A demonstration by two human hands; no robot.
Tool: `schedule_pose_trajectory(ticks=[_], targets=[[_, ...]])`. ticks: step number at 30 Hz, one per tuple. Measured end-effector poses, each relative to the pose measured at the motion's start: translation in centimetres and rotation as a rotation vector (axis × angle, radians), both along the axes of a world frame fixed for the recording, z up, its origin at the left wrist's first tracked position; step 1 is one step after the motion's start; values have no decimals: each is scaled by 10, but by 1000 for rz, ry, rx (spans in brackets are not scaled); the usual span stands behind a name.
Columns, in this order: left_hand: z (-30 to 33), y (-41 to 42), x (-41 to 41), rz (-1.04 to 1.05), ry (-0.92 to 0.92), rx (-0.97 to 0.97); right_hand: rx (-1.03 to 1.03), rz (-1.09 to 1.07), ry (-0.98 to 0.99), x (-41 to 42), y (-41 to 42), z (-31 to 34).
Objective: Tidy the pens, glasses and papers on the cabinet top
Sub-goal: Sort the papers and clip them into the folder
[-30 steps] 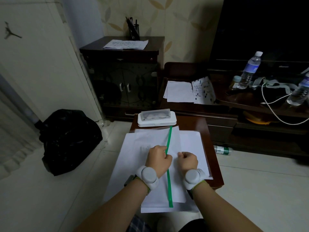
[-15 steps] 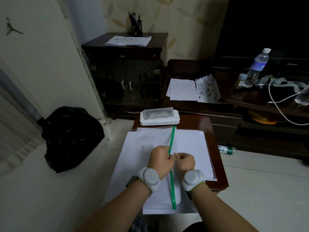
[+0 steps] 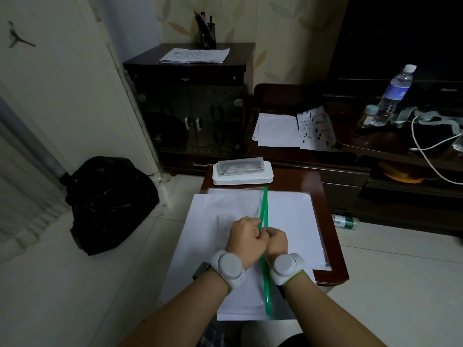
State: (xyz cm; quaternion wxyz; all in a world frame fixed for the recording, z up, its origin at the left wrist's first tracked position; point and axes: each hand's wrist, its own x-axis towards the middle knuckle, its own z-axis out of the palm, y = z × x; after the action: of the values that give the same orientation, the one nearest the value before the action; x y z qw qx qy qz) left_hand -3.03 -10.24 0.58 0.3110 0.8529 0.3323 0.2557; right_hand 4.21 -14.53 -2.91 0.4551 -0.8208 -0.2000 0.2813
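We take the small wooden table (image 3: 323, 186) in front of us as our landmark and read the scene from left to right. Well to the left of it, on the floor, slumps a black bag (image 3: 110, 201). Behind it and to the left stands the dark cabinet (image 3: 190, 101), with a sheet of written paper (image 3: 194, 55) on its top and a cup of pens (image 3: 207, 33) just behind that sheet; those look already gathered. At the table's far edge lies the white glasses case (image 3: 241, 171), set clear of the work so the sheets have room.

On the table itself the white papers (image 3: 290, 221) spread wide and overhang its near edge. Over them lies a clear folder with a green zip strip (image 3: 266, 279). Our left hand (image 3: 246, 237) has its fingers curled, pinching the strip at its split, and our right hand (image 3: 276, 239) pinches it from the other side, touching the left. Beyond the hands the strip parts in two, so we judge that we are working the folder's seal, though opening or closing we cannot tell.

Behind the table to the right, more loose papers (image 3: 278, 130) sit on a low unit, and further right a water bottle (image 3: 397, 90).
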Motion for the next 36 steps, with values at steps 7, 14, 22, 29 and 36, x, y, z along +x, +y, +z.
schedule_pose_trajectory(ticks=[7, 14, 22, 29, 36], targets=[[3, 0, -3, -2, 30, 15, -7, 2, 23, 11, -7, 4], [2, 2, -4, 8, 29, 24, -448, -155, -275, 42, -46, 12], [-4, 4, -4, 17, 81, -14, -467, -53, -158, 44, -43, 11], [0, 7, -8, 26, 73, -21, -366, -78, -133, 40, -44, 12], [2, 6, -10, 19, 95, -34, -294, -123, -166, 40, -44, 17]])
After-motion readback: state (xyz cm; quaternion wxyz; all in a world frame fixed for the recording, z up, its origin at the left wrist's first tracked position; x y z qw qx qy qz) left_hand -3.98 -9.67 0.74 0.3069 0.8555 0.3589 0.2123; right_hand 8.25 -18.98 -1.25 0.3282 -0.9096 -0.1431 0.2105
